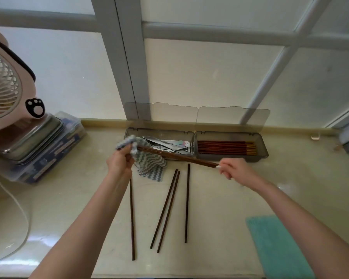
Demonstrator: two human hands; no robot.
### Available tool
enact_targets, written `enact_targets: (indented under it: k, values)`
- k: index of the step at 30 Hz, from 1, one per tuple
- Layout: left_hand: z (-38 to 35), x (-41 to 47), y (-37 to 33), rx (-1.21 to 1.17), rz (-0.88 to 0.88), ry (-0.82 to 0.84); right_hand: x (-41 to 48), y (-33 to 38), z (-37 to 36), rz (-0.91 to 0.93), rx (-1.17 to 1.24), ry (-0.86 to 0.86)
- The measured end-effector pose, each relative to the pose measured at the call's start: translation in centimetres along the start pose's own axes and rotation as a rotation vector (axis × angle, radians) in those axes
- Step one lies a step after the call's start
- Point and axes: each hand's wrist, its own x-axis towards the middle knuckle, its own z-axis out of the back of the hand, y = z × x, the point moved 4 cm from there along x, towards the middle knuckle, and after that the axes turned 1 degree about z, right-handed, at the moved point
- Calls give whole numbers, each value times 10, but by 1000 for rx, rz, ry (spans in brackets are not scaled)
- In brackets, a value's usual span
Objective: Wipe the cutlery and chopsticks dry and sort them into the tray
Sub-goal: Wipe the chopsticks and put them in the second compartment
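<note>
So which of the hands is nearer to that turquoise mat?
Right. The right hand hovers above the counter, up-left of the turquoise mat; the left hand, gripping the striped cloth, is much farther off to the left.

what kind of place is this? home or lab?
Most likely a home kitchen counter by a window. Cues: a pale stone-look countertop against frosted window panes, a lidded cutlery tray holding metal cutlery and chopsticks, plus a pink desk fan over stacked metal trays.
</note>
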Motion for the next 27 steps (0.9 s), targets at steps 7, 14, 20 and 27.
enact_targets:
  k: [7,14,20,27]
  values:
    - [-3,-18,-4,261,-32,130,-8,-142,84,-346,-291,-371]
    - [-9,-43,2,339,-61,149,14,-167,110,-316,-557,-250]
    - [-7,-53,2,347,-86,154,45,-146,112,-193,-629,-117]
    - [-9,-62,2,315,-109,151,67,-146,105,-302,-717,90]
